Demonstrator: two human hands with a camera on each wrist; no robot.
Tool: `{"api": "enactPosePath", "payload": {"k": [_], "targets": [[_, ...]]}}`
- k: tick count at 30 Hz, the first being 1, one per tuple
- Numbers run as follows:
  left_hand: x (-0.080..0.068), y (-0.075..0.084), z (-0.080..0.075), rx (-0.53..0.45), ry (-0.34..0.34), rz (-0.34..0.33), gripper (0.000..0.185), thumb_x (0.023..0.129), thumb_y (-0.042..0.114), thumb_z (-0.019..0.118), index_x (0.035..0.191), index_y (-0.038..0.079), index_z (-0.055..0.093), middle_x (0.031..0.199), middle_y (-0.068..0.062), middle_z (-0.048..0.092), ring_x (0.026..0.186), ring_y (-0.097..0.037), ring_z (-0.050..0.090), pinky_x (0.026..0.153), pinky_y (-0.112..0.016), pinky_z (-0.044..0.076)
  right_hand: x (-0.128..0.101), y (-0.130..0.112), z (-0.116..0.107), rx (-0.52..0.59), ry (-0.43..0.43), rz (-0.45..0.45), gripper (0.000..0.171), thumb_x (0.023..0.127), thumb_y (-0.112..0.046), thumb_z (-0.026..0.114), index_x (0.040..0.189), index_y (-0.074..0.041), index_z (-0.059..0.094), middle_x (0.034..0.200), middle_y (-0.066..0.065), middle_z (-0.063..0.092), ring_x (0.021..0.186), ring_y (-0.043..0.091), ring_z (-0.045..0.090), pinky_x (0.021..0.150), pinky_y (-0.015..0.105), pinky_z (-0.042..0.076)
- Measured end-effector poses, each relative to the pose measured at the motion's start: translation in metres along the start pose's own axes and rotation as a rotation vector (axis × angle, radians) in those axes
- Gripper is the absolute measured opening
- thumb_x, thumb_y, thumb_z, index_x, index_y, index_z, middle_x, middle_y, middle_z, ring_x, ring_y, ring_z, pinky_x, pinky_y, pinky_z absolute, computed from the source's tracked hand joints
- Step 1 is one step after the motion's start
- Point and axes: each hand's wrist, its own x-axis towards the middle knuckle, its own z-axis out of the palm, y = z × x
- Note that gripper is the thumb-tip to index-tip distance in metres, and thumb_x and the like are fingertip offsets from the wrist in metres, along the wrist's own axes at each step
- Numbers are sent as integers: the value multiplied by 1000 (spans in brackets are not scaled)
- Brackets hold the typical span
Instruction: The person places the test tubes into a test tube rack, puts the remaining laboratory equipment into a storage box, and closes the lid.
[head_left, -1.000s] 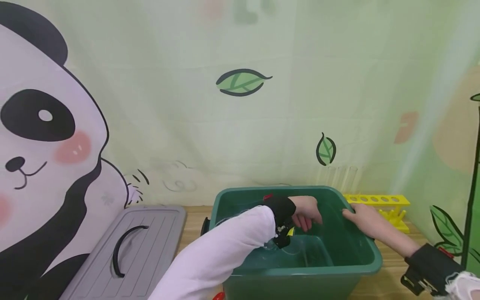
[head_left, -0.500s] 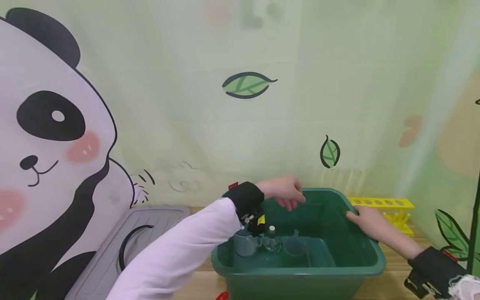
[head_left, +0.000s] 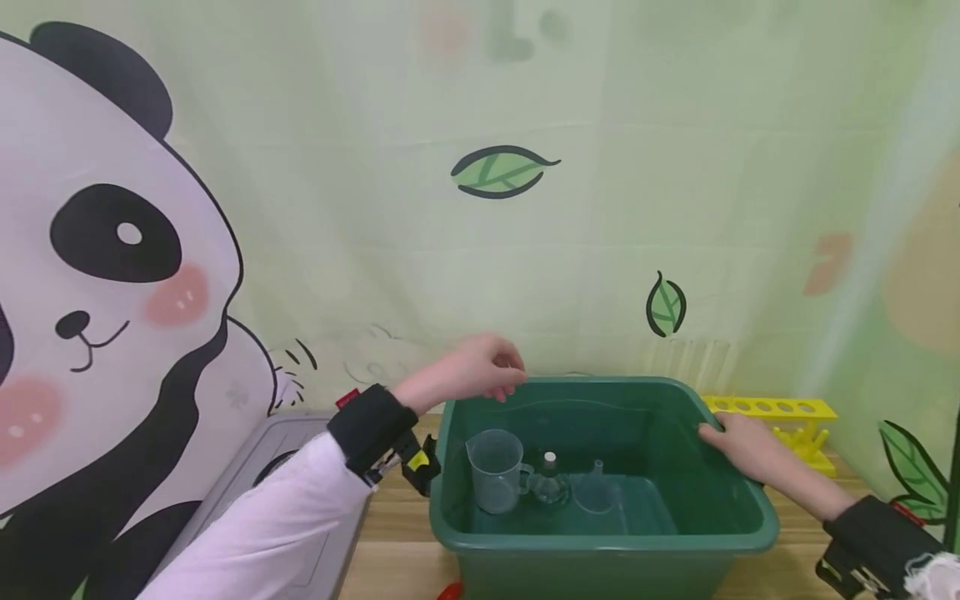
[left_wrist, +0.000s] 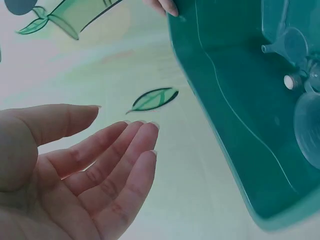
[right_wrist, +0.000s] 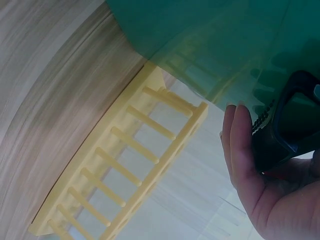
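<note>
A green plastic bin point(head_left: 600, 543) stands on the table. My left hand point(head_left: 476, 371) hovers over its back left corner; in the left wrist view its fingers are relaxed and hold nothing. My right hand point(head_left: 753, 446) grips the bin's right side, thumb over the rim. In the right wrist view its fingers lie against a black handle point(right_wrist: 275, 145) on the bin's outer wall. Inside the bin are a clear measuring jug point(head_left: 495, 475), a small clear bottle with a white cap point(head_left: 551, 483), and a clear funnel point(head_left: 595, 492).
A yellow test tube rack point(head_left: 772, 407) with clear tubes point(head_left: 697, 360) stands behind the bin's right side. At left lies a grey lid point(head_left: 315, 550) with a black handle. A red object point(head_left: 450, 592) shows at the bin's front left. A printed cloth point(head_left: 375, 250) hangs behind.
My left hand has risen out of the bin and moved left past its back edge, uncovering the jug, bottle and funnel. The right hand keeps its hold on the bin's side.
</note>
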Motion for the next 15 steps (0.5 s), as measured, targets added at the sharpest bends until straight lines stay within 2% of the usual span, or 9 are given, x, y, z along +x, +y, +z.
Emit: {"api": "enactPosePath", "payload": {"k": [4,8,11,15], "targets": [[-26,-13,-7,-13,72,20,13,90,8,56,94,-3,60,78,-11,60,67,-19,58,61,-29,48,0,1,-1,1,-2,8,32,95,-19,41,94,11,53,69,4,54,57,16,54,52,31,47],[-51,-29,-10,30,126,26,9,89,7,56,87,0,61,70,-6,57,62,-17,54,57,-30,47,0,2,-2,4,-1,7,33,95,-19,40,95,12,53,69,4,55,57,16,54,52,31,47],[-69,-44,-7,75,149,0,8,88,6,57,83,1,62,66,-3,55,58,-15,52,53,-28,45,0,3,-2,11,-6,10,36,95,-19,40,99,14,52,71,5,55,57,16,55,52,30,48],[-91,-65,-2,73,166,-51,9,88,6,58,80,2,61,64,-2,54,56,-16,53,51,-28,46,0,3,-2,-4,-4,16,37,95,-20,40,100,15,52,71,5,55,57,16,54,53,30,48]]}}
